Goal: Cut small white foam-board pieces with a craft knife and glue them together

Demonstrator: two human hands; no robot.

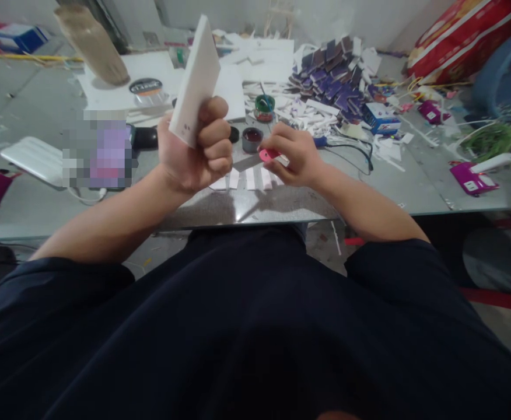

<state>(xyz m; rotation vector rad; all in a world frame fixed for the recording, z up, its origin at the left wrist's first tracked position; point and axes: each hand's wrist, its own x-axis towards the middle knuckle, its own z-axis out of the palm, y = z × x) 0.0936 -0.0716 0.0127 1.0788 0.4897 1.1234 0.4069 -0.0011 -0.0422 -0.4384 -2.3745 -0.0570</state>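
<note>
My left hand [200, 143] is closed around the lower part of a flat white board [197, 76], which stands upright above the table edge. In my right hand [293, 153] is a pink-handled blade [266, 155], pinched between thumb and fingers. Its flat grey end points left, towards my left hand; its exact kind is hard to make out. Several small white strips [250, 178] lie in a row on the table below both hands. Just beyond them, between the hands, stands a small grey pot [252, 139] with dark contents.
A green jar [264, 107] stands behind the pot. Farther right are a heap of purple-and-white pieces [332, 76], white scraps, a blue box [382, 118] and a cable. On the left lie a phone [111, 153], a white power bank [34, 158] and a tan bottle [91, 44].
</note>
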